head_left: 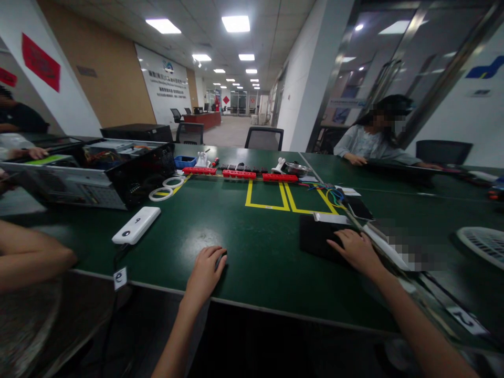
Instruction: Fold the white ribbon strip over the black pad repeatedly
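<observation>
1. Green spreads out beneath both hands: the desk [262, 262] carries a dark mouse [222, 261] near its front edge, tucked under the person's left hand [207, 266].
2. That hand is palm down and curved over it, fingers drawn together; I'd say it has a light hold on the mouse.
3. Only the right side peeps out, so I read the long axis cautiously: it seems to run away from the person, leaning a little rightward.
4. The right hand [354, 251] is well apart from there, its fingers loosely spread over the right part of a black mouse pad [316, 239], pinching nothing that I can see.
5. So the pad lies to the right of the mouse and slightly farther out, with desk between them; the left is the nearer hand to the mouse, the right to the pad.
</observation>
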Action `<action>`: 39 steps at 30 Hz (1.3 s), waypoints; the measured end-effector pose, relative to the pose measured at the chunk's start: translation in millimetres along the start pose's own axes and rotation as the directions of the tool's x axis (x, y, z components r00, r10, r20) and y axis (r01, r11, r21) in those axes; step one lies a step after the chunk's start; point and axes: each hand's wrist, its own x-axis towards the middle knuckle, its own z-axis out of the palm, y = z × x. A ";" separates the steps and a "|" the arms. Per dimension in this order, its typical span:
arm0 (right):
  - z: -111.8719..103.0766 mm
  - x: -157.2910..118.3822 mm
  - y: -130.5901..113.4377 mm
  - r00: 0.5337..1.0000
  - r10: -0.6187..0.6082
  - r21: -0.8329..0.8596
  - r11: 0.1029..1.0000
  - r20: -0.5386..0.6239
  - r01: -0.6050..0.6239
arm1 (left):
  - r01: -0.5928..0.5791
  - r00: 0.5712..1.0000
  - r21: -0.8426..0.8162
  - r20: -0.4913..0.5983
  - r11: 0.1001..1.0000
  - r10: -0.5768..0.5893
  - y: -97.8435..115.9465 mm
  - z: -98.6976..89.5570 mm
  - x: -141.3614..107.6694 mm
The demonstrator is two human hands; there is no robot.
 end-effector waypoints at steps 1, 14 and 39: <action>3.2 2.0 -0.9 1.000 0.003 -0.001 1.000 0.024 -0.003 | 0.000 1.000 0.001 0.003 1.000 0.000 0.2 0.0 0.1; -7.6 20.2 -22.9 0.970 -0.082 0.191 0.981 0.228 0.038 | 0.001 1.000 0.007 0.005 1.000 -0.001 -0.9 1.2 -0.8; -62.8 -13.0 -183.0 0.985 -0.147 0.204 0.971 0.085 0.127 | -0.273 0.886 -0.022 0.384 0.962 0.260 14.9 -14.8 -1.4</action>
